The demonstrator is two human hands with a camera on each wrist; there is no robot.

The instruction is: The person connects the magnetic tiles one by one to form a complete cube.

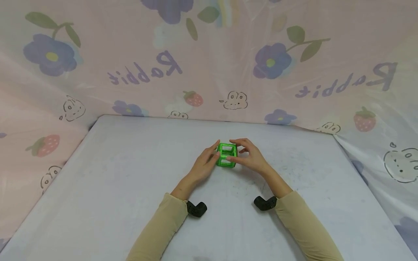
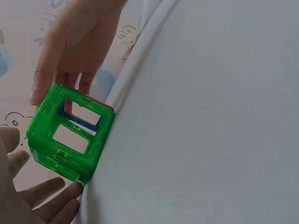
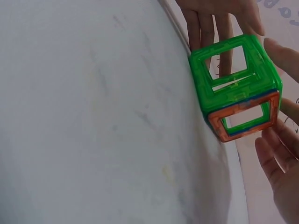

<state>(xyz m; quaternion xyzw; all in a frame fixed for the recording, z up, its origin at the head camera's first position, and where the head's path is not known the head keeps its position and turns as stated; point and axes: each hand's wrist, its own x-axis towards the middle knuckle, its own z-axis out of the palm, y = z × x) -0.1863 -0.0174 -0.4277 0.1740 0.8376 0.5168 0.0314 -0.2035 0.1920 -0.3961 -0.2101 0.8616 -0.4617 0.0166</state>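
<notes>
A cube built of magnetic tiles (image 1: pixel 226 164) sits on the table in the head view, with windowed green frames toward the viewer. In the right wrist view one side has an orange frame (image 3: pixel 216 122); blue shows inside it in the left wrist view. My left hand (image 1: pixel 203 165) is at the cube's left side, fingers extended, fingertips right at its edge. At the right side, my right hand (image 1: pixel 253 158) spreads its thumb and fingers loosely; the thumb tip overlaps the cube's front right edge. Each wrist view shows both hands, one on either side of the cube.
A pale cloth covers the table (image 1: pixel 130 163). Behind and beside it hangs a curtain (image 1: pixel 212 54) printed with flowers, strawberries and rabbits. A black angled device sits at the left wrist (image 1: pixel 197 209), and another one (image 1: pixel 265 203) at the right.
</notes>
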